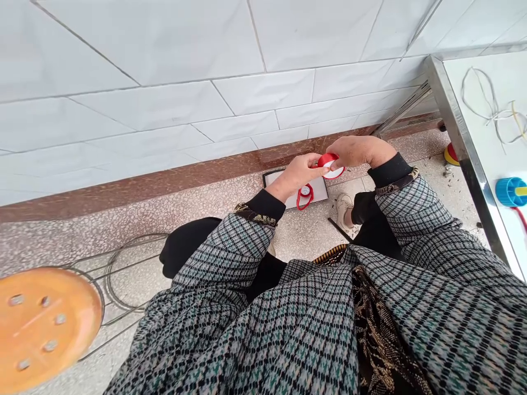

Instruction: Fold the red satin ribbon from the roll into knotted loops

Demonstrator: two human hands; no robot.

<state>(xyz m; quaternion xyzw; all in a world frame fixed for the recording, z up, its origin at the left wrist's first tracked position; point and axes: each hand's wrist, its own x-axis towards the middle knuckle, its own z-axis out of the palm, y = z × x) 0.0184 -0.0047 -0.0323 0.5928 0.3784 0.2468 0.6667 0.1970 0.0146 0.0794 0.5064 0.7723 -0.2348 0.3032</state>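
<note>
Both my hands hold a shiny red roll (328,163) with a white face, which looks like ribbon or tape. My left hand (298,174) grips its left side, thumb stretched across the white face. My right hand (358,151) closes on the upper right side, with its thumb at the face. Below my hands, a white tray with a dark rim (320,192) lies on the speckled floor. On the tray is a red loop (305,197) with a small round white piece marked in the middle.
At left stands an orange stool (49,323) with holes and metal legs. A metal-edged table (473,148) at right bears loose wire (492,116) and a blue spool (510,192). A yellow and red item (452,154) sits beneath it. The tiled wall (164,109) rises ahead.
</note>
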